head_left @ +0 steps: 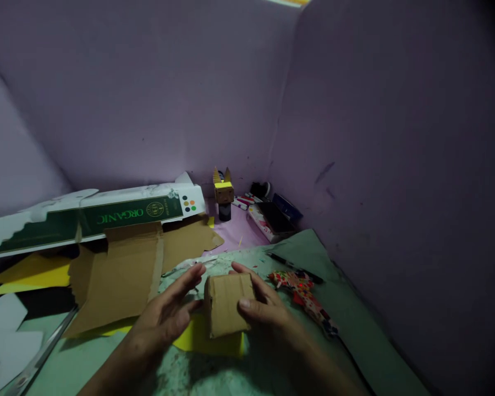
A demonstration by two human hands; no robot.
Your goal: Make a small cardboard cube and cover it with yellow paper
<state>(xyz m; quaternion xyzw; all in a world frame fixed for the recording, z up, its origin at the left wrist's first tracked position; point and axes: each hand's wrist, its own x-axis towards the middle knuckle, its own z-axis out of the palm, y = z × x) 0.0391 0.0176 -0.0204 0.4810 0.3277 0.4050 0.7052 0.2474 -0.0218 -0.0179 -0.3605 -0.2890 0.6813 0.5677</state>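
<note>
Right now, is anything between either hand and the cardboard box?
Nothing visible. The right hand holds the box, thumb on its front; the left hand lies open at its left side, with no object between.

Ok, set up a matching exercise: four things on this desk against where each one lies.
1 small cardboard box
2 yellow paper
3 black pen
4 cardboard figure

a by the back wall
b between the left hand and right hand
c under the box
d on the green mat, right of the hands

Pairs: 1-b, 2-c, 3-d, 4-a
</note>
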